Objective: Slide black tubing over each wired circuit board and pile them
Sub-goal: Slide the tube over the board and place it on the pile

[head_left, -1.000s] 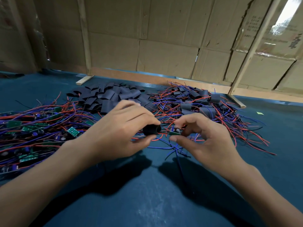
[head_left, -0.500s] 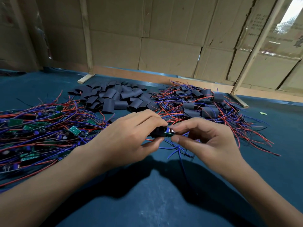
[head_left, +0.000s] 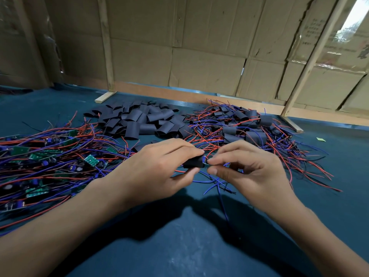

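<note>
**Board nearly inside the tube**

Change: a second ago the circuit board sat clear of the tube's mouth, green edge and blue part showing between the hands. Now the black tube [head_left: 193, 163] covers almost all of it; only a small tip of the board [head_left: 205, 162] shows at the right end. The hands have closed in and nearly meet. Judgement: this sleeve is close to done, piling comes next.

Grip, left hand [head_left: 157, 168]: fingers curled over the tube, thumb under, pinching it firmly. Tube held just above the tabletop [head_left: 189, 246], centre of view.

Grip, right hand [head_left: 247, 172]: thumb and forefinger pressed together on the board's exposed tip, other fingers loosely curled. Blue wires [head_left: 217, 186] trail down from under this hand onto the tabletop.

Surroundings: bare boards with red and blue wires [head_left: 40, 162] piled at left; loose tube pieces [head_left: 137, 120] heaped at back centre; sleeved boards [head_left: 245, 128] piled at back right, near the right hand. Cardboard wall [head_left: 199, 47] behind.
</note>
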Motion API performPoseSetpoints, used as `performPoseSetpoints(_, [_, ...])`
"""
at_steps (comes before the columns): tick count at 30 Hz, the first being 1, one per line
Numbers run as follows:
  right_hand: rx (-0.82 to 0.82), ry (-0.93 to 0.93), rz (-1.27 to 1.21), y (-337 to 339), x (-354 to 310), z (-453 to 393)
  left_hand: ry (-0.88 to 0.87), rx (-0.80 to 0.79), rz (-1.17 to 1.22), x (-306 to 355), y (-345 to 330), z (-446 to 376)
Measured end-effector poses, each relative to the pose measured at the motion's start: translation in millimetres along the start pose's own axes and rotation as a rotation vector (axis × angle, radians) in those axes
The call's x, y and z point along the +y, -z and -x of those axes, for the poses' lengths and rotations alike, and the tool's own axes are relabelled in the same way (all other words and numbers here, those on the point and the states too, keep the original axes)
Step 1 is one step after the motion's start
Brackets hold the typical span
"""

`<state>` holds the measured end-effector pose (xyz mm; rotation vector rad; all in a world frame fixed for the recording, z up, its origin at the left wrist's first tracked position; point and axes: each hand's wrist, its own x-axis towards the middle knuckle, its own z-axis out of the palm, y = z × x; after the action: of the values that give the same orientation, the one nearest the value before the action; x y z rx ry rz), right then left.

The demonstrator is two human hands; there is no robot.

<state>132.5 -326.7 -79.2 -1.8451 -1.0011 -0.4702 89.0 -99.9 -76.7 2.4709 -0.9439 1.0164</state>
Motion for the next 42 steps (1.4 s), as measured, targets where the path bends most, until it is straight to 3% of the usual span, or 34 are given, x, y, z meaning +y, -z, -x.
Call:
performPoseSetpoints(5, [-0.004,-0.076,-0.163,-1,1,1,-0.024,0.003,-0.002,-1,-2,0])
performPoseSetpoints(13, [-0.049,-0.076,-0.012,-11,1,6,-0.147,0.014,-0.053,-1,-7,-3])
performPoseSetpoints(15, [-0.021,0.026,0.103,-12,-1,6,-0.146,0.019,-0.065,-2,-5,-6])
performPoseSetpoints(18, [0.172,0.250,0.353,-16,-10,5,-0.100,0.042,-0.083,-10,4,-21])
performPoseSetpoints(21, [0.209,0.433,0.374,-19,-20,10,-0.076,0.078,-0.101,-12,10,-72])
performPoseSetpoints(23, [0.105,0.511,0.341,-21,-20,15,-0.052,-0.003,-0.086,-7,9,-122])
performPoseSetpoints(27, [-0.050,0.456,0.362,-23,-8,17,0.128,-0.517,-0.374,-11,-6,-189])
performPoseSetpoints(34, [0.024,0.305,0.342,-22,5,11,0.423,-1.103,-0.512,-99,24,-104])
performPoseSetpoints(38, [-0.004,0.313,0.357,-31,3,13,0.387,-0.997,-0.286,-117,6,-51])
performPoseSetpoints(42, [0.033,0.286,0.325,-25,3,14,0.327,-0.801,-0.311,-118,-1,-48])
